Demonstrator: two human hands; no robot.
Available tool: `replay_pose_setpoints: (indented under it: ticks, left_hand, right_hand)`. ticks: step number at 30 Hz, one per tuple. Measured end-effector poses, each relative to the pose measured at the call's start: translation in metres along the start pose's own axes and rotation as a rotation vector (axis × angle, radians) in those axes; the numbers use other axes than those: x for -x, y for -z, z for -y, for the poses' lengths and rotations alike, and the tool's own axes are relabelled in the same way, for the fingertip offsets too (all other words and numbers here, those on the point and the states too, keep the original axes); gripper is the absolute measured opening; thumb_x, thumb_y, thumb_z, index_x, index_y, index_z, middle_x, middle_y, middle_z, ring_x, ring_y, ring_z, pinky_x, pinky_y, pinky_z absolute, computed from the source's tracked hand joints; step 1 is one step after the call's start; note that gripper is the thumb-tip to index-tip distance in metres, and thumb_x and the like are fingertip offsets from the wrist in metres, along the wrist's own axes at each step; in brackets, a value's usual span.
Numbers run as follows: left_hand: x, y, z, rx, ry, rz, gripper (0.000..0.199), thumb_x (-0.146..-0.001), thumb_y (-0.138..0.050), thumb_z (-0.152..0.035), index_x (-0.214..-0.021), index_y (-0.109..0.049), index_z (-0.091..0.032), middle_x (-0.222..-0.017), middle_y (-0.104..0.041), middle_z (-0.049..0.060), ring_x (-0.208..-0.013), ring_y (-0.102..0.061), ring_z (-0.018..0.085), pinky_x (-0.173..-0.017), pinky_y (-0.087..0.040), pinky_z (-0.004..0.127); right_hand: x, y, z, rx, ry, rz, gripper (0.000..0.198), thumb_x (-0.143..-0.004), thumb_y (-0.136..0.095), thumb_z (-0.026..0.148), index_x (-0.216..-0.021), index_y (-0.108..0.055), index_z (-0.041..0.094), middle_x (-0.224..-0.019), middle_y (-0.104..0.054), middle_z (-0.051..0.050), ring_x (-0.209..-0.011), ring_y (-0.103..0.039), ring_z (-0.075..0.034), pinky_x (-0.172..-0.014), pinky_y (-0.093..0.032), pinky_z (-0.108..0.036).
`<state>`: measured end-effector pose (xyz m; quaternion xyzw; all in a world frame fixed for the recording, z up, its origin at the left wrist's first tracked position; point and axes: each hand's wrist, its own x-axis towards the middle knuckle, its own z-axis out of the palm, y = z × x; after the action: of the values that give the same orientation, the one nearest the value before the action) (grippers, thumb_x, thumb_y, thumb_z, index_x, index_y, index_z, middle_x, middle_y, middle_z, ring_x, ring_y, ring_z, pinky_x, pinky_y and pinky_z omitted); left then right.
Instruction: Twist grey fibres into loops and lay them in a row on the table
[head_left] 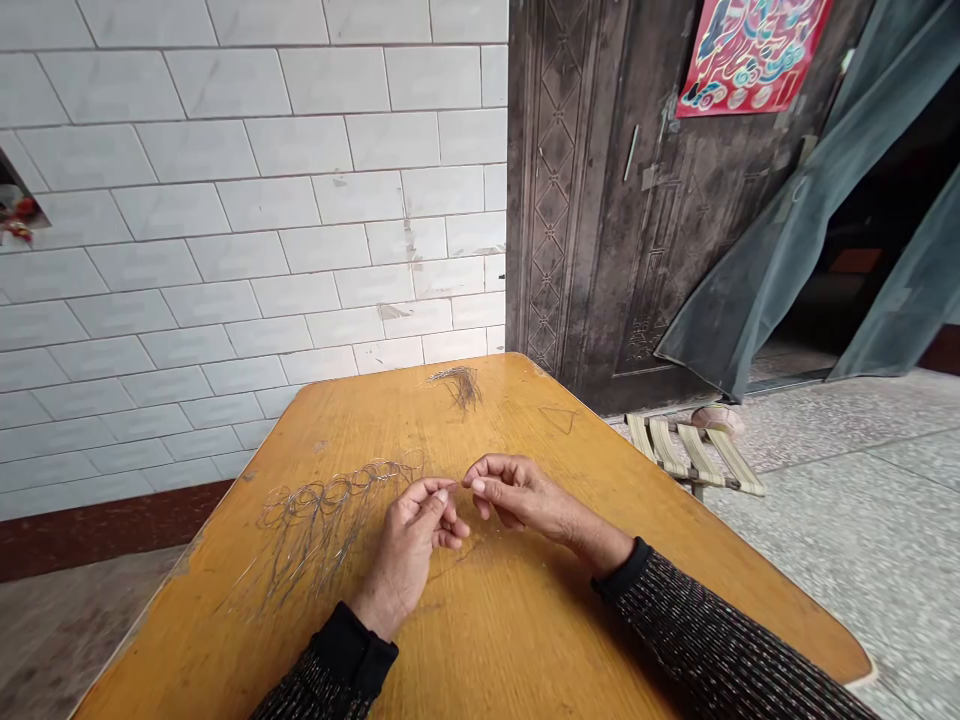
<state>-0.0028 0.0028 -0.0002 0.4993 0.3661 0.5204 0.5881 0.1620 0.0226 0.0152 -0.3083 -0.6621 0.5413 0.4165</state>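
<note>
Over the middle of the wooden table, my left hand (416, 540) is closed, with thumb and forefinger pinched together. Facing it just to the right, my right hand (521, 495) also pinches thumb against forefinger. A thin wire, barely visible, seems to run between the two sets of fingertips; its full length cannot be made out. Beside my left hand lies a row of looped wires (322, 500), their loops toward the wall and their loose ends trailing toward me. Farther back on the table rests a small bundle of dark wires (463, 385).
The yellow-brown table (570, 620) reaches toward a white tiled wall (225, 230). A single bent wire (561, 415) lies on its right part. On the right stand a strap-topped stool (694, 450), a dark carved door (585, 200) and a grey curtain (795, 230).
</note>
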Motion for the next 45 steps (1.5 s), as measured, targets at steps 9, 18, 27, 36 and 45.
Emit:
replay_pose_setpoints:
  ticks: [9, 18, 27, 36, 45]
  left_hand:
    - [-0.001, -0.001, 0.002, -0.275, -0.097, 0.062, 0.026, -0.072, -0.060, -0.026, -0.094, -0.055, -0.015, -0.076, -0.055, 0.001, -0.055, -0.048, 0.007, -0.048, -0.037, 0.018]
    - [-0.001, 0.005, 0.007, -0.684, -0.423, -0.023, 0.025, -0.068, -0.059, -0.014, -0.092, -0.063, -0.020, -0.073, -0.063, 0.003, -0.061, -0.057, 0.013, -0.059, -0.044, 0.024]
    - [0.002, 0.006, -0.008, -0.838, -0.416, 0.116, 0.012, -0.074, -0.055, -0.020, -0.078, -0.066, -0.020, -0.071, -0.066, 0.004, -0.062, -0.058, 0.015, -0.060, -0.043, 0.024]
    - [0.005, 0.006, -0.019, -0.850, -0.181, 0.245, 0.015, -0.078, -0.050, -0.025, -0.081, -0.061, -0.014, -0.066, -0.059, 0.001, -0.062, -0.055, 0.012, -0.058, -0.043, 0.022]
    - [0.003, 0.010, -0.026, -0.818, -0.185, 0.364, 0.017, -0.080, -0.047, -0.024, -0.075, -0.059, -0.015, -0.061, -0.055, -0.001, -0.058, -0.051, 0.010, -0.057, -0.040, 0.021]
  right_hand:
    - [-0.001, 0.003, 0.000, 0.148, -0.073, -0.095, 0.022, -0.074, -0.058, 0.036, -0.074, -0.057, 0.014, -0.043, -0.043, 0.008, -0.033, -0.033, -0.003, -0.033, -0.026, -0.015]
    - [0.004, 0.010, 0.006, 0.153, -0.078, -0.027, 0.022, -0.074, -0.054, 0.032, -0.074, -0.062, 0.012, -0.038, -0.041, 0.008, -0.032, -0.030, -0.003, -0.034, -0.023, -0.016]
    - [0.009, 0.025, 0.013, 0.217, -0.107, 0.135, 0.022, -0.076, -0.051, 0.026, -0.084, -0.064, 0.011, -0.039, -0.039, 0.009, -0.033, -0.028, -0.003, -0.035, -0.022, -0.016]
    - [0.011, 0.041, 0.010, 0.223, -0.149, 0.258, 0.025, -0.078, -0.050, 0.027, -0.091, -0.064, 0.010, -0.040, -0.039, 0.010, -0.031, -0.028, -0.002, -0.032, -0.021, -0.015]
    - [0.014, 0.043, 0.015, 0.265, -0.183, 0.360, 0.026, -0.080, -0.052, 0.028, -0.095, -0.065, 0.012, -0.042, -0.040, 0.009, -0.033, -0.033, -0.002, -0.032, -0.027, -0.013]
